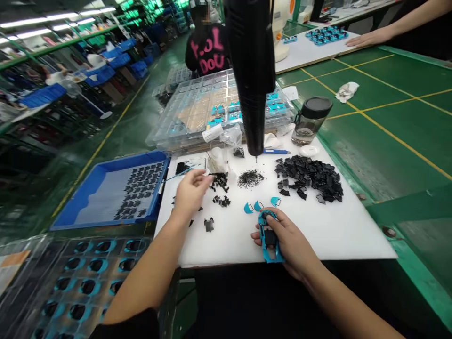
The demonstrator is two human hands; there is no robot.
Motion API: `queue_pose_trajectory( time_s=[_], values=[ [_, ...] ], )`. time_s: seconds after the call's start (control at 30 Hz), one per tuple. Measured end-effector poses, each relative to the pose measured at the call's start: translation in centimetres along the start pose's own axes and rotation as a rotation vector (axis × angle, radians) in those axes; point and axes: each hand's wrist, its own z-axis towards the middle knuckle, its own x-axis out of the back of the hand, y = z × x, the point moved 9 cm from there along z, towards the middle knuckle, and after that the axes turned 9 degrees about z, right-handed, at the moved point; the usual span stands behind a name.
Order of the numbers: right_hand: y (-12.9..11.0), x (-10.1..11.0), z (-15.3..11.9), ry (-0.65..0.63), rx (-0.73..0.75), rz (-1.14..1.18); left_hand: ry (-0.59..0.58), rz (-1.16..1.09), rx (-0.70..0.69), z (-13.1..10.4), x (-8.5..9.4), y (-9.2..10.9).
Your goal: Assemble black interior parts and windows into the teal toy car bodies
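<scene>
Right hand [291, 240] clasped blue-and-black plastic shell [270, 238] nearside of heaped tiny black bits [250, 178]; half-curled left hand [190, 192] was left of them, hold unclear.

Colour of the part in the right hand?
The part is bright blue with black inside, held in the right hand. Best view: head.

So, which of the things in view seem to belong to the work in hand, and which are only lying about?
Seem part of the work:
blue housing in the right hand
small black parts by the left hand
blue curved pieces
heap of tiny black bits
pile of larger black parts
black driver

Probably just lying about:
lidded bottle
crumpled white thing on the floor
</scene>
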Motion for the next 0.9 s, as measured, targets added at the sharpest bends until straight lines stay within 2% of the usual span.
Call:
queue_pose_trajectory(
  time_s=[0.1, 0.17, 0.23, 0.3, 0.37, 0.47, 0.6, 0.7, 0.8, 0.9],
  values=[
    [-0.3, 0.3, -0.1, 0.009, -0.016, 0.021, 0.115, -0.169, 0.205, 1.0, 5.9, -3.9],
    [-0.7, 0.1, -0.3, 0.010, -0.014, 0.018, 0.176, -0.245, 0.314, 2.2, 8.6, -6.4],
    [-1.1, -0.3, -0.4, 0.005, -0.004, 0.012, 0.227, -0.300, 0.378, 3.6, 9.9, -8.3],
    [-1.3, -0.7, -0.5, 0.003, 0.010, 0.018, 0.273, -0.336, 0.401, 4.7, 10.1, -9.4],
    [-1.5, -0.7, -0.7, 0.005, 0.022, 0.030, 0.322, -0.347, 0.382, 5.4, 10.1, -9.7],
    [-1.5, -0.4, -0.8, 0.021, 0.031, 0.038, 0.427, -0.310, 0.266, 5.2, 11.0, -8.5],
    [-1.5, -0.2, -0.9, 0.036, 0.029, 0.028, 0.558, -0.188, 0.013, 4.1, 12.8, -4.9],
    [-1.3, -0.7, -0.8, 0.010, 0.004, 0.046, 0.532, -0.064, -0.118, 3.7, 12.5, -2.5],
    [-0.9, -1.2, -0.5, -0.042, -0.011, 0.042, 0.514, 0.062, -0.184, 2.8, 12.3, -1.0],
    [-0.5, -1.5, -0.2, -0.090, 0.003, -0.026, 0.569, 0.083, -0.241, 0.2, 13.5, 0.2]
  ],
)
